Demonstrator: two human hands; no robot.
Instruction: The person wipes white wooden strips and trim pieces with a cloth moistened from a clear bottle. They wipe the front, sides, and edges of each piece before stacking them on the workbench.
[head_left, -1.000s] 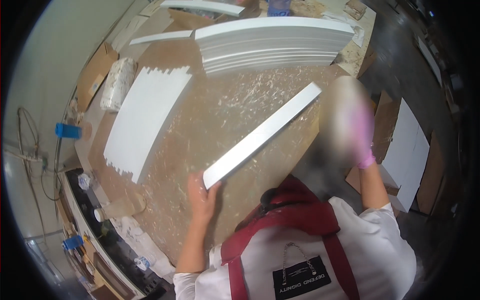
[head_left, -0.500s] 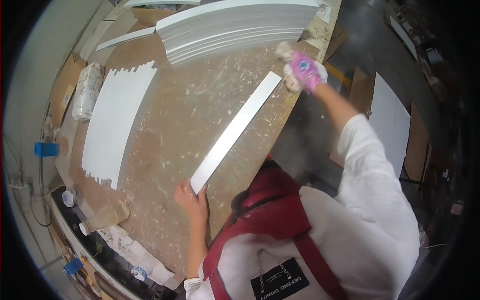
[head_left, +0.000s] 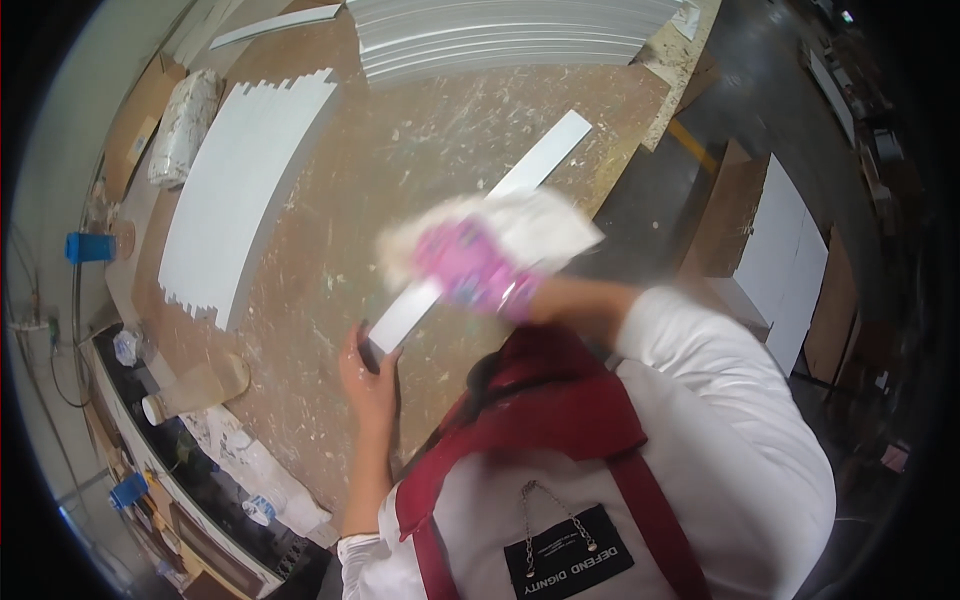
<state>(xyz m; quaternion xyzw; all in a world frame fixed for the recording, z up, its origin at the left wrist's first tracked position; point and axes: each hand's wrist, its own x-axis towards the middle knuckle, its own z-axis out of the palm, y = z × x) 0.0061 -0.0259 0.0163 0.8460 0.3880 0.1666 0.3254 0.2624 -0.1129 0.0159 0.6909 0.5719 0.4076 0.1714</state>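
Note:
A long white slat [head_left: 545,150] lies slantwise across the brown, paint-flecked tabletop [head_left: 310,400]. My bare left hand [head_left: 370,380] grips its near end, thumb on one edge and fingers on the other. Over the slat's middle is my right hand [head_left: 465,262] in a pink patterned glove, blurred by motion. A whitish cloth [head_left: 550,230] is bunched under the gloved fingers, spreads to the right and covers part of the slat. The gloved fingertips are smeared, but the hand is closed on the cloth.
At the back stands a stack of white slats [head_left: 510,45], with a single slat [head_left: 275,26] to its left. More white slats [head_left: 240,190] lie side by side at left, near a white-smeared bundle [head_left: 187,130]. A cloudy plastic bottle [head_left: 205,388] lies at the left edge. White-faced cardboard [head_left: 780,260] stands right of the table.
My right hand has swept the cloth from beyond the slat's far end, left and nearer, onto its middle. My left hand keeps its grip on the near end. The view has shifted slightly.

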